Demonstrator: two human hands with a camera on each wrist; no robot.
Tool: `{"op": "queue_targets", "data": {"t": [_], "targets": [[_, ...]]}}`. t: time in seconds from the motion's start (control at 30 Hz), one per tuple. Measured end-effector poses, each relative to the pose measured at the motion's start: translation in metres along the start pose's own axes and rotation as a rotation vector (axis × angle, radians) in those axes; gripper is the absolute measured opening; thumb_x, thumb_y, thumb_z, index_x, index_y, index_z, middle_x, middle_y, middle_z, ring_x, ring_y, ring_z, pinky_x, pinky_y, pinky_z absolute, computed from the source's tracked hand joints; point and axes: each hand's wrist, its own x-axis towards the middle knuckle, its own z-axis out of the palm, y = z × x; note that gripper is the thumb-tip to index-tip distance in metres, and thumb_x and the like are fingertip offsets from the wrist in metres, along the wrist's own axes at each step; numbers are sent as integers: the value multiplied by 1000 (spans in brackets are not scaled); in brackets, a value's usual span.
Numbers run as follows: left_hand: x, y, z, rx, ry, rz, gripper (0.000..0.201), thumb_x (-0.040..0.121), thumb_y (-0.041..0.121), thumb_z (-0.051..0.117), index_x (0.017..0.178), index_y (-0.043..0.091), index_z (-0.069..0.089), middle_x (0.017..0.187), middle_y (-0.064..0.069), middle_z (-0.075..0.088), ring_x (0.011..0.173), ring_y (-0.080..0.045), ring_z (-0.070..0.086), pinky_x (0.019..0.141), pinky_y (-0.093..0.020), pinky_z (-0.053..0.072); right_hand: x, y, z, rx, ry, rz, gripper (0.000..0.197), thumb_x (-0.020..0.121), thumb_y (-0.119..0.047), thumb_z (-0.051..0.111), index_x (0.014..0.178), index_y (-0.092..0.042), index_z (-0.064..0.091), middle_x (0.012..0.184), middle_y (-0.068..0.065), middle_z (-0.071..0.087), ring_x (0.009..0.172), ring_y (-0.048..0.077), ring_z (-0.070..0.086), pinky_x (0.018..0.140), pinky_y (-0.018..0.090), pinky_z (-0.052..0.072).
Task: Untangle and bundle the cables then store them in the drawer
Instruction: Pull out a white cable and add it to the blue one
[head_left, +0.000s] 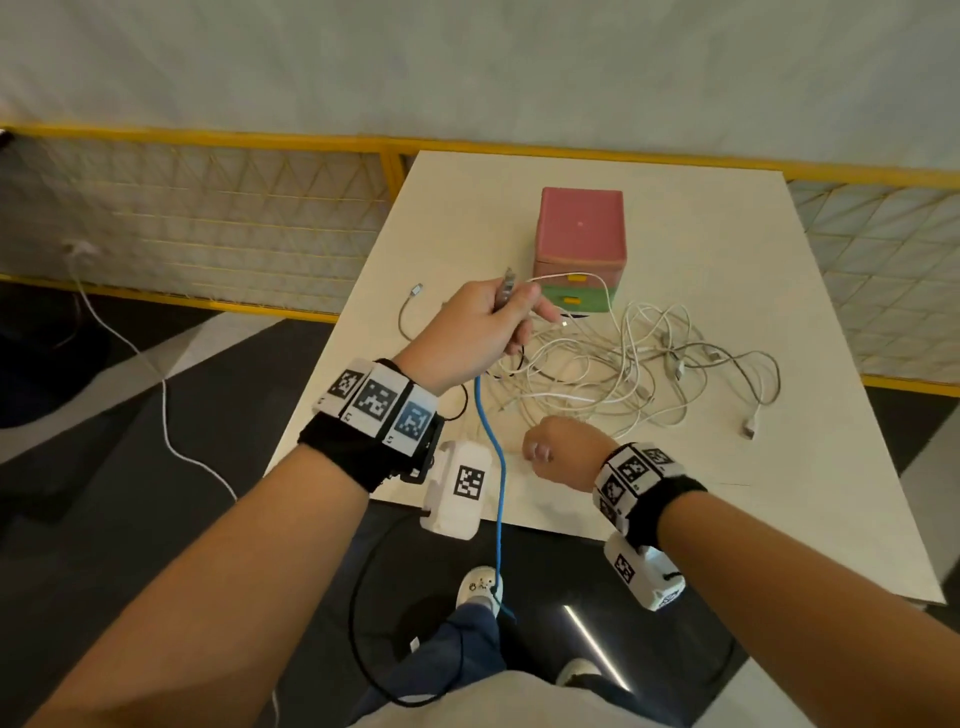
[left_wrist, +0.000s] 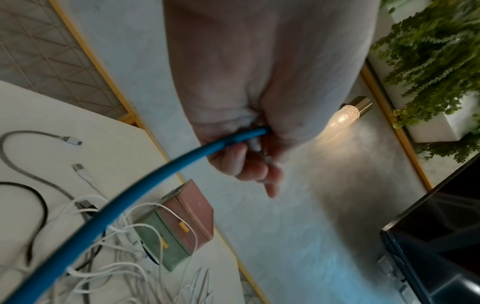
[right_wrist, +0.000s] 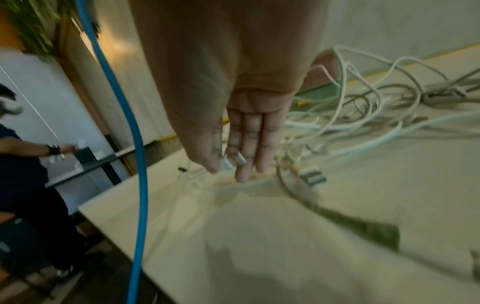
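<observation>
My left hand (head_left: 488, 322) is raised over the table's left part and grips one end of a blue cable (head_left: 493, 467), its plug sticking up past my thumb. The blue cable (left_wrist: 130, 195) hangs from my fist (left_wrist: 241, 156) over the table's front edge to the floor. My right hand (head_left: 550, 452) hovers low near the front edge, thumb and fingers (right_wrist: 246, 144) pinching a small white plug (right_wrist: 230, 162). A tangle of white and grey cables (head_left: 623, 364) lies mid-table. Behind it stands a pink drawer box (head_left: 580, 234) with a green lower drawer, both drawers closed.
A grey cable (head_left: 410, 312) and a thin black cable (head_left: 460, 400) lie left of the tangle on the cream table (head_left: 727, 234). A yellow mesh fence (head_left: 208, 218) runs behind. A white cord (head_left: 156, 384) trails on the floor at left. Another person (right_wrist: 23, 164) works at a far table.
</observation>
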Motion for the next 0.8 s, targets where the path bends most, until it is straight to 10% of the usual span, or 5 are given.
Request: {"op": "queue_targets", "data": {"t": [0.17,0.43,0.67,0.8], "targets": [[18,-21,5,102,-85,-8,31,105,27,39,108,17,69,86,5,66,60,-10,48,65,-25,42,-35,-10,-64,416,363,-156,15,83,-9,65,97,-15,65,85,2,61,72,17,57,70,27,48],[33,-8,34,-89,-255,52,27,105,27,41,104,17,66,63,5,50,53,-8,40,50,-18,34,-56,-16,-110,837,848,-7,36,79,-15,75,94,-27,45,89,-7,53,56,14,57,56,25,50],[46,2,23,-223,-151,164,22,104,25,40,98,13,57,67,1,60,54,-8,45,54,-18,42,-44,-19,-102,1185,424,-62,25,100,-17,41,118,-3,52,106,16,62,69,32,64,71,39,55],[51,8,15,-340,-66,239,21,106,19,32,96,13,50,66,-4,44,63,-23,48,74,-36,55,-35,-24,-99,1055,303,-131,24,103,-19,34,100,-2,50,90,8,54,70,29,63,70,38,53]]}}
